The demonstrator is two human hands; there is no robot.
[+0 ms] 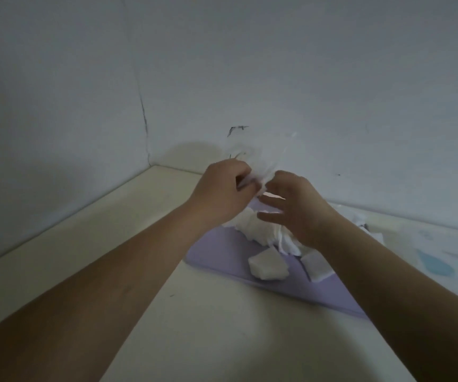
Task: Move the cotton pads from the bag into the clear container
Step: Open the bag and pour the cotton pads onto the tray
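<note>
Head view: the left hand (226, 190) pinches the blurred clear bag (252, 161), which is lifted against the wall. The right hand (298, 212) is just beside it, fingers spread, gripping nothing I can make out. Cotton pads (261, 230) lie heaped on a purple mat (217, 252), with 2 loose ones nearer me. I see no clear container, so I judge that filling it is all still left to do.

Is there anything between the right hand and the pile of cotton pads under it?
Nothing visible. The right hand hovers directly over the cotton pads lying on the purple surface; the left hand grips the bag beside it.
</note>
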